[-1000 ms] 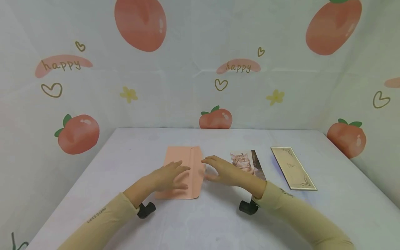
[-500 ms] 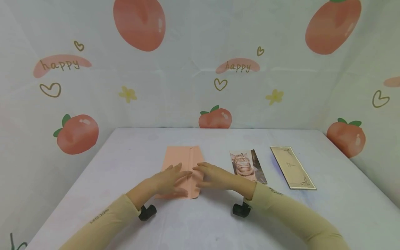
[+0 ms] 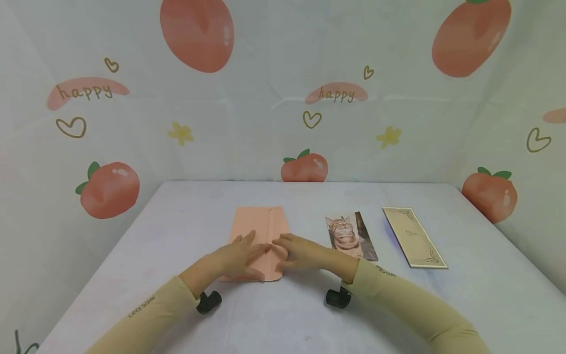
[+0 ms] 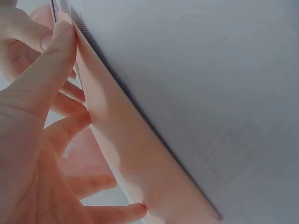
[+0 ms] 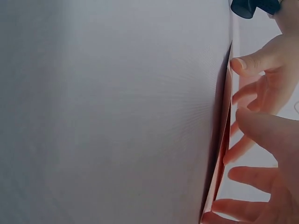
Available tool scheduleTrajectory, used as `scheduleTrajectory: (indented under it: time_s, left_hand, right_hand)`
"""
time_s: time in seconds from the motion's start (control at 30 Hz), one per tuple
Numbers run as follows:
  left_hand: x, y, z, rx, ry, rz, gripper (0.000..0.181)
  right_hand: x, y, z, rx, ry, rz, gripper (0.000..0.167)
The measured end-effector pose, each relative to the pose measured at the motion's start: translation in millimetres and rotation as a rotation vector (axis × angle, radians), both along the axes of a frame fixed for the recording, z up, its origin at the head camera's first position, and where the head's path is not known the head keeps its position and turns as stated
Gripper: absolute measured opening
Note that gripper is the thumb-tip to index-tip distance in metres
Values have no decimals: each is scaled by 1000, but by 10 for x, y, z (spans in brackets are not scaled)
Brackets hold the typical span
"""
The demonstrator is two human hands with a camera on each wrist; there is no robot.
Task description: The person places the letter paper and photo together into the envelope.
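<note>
A peach-coloured envelope (image 3: 249,221) lies flat on the white table, a crease running down its right part beside the flap. My left hand (image 3: 239,258) rests its spread fingers on the envelope's middle and near edge. In the left wrist view, fingertips (image 4: 106,181) of that hand touch the paper (image 4: 126,149). At the right edge my right hand (image 3: 305,253) lies over the flap with fingers extended. The right wrist view shows its fingers (image 5: 243,210) apart and reaching the envelope's edge (image 5: 219,163), which stands slightly raised there. Both hands' fingertips nearly meet.
To the right of the envelope lies a cat picture card (image 3: 347,233), partly behind the right wrist. Farther right is a long beige card (image 3: 415,238) with ornamented corners. A patterned cloth (image 3: 247,123) hangs behind the table (image 3: 194,206).
My right hand has moved left from beside the envelope onto its flap, close to the left hand. The left hand has shifted very slightly. The cards stay where they were.
</note>
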State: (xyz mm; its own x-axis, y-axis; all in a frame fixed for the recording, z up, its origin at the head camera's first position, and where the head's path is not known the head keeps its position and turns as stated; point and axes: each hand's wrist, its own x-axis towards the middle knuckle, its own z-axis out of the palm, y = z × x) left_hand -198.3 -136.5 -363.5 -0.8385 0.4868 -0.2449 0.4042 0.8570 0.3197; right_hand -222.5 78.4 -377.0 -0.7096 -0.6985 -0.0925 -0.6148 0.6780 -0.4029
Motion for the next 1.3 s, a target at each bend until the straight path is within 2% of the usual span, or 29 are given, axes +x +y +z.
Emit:
scheduleTrajectory:
  time_s: [0.17,0.57,1.07,1.3]
  left_hand:
    - [4,-1,18,-2,-7,10,73]
    - [14,-13,36,-12,6,7,75]
    - [-66,-82,-27,47,82,-91,68]
    - [-80,-98,-28,70,89,-96,76]
  right_hand:
    - [21,-18,14,61,-31,-38,62]
    - [53,-48,37,157,30,-16,61]
    - [39,-50,18,192,34,-22,62]
    - [38,-43,34,198,12,-30,62]
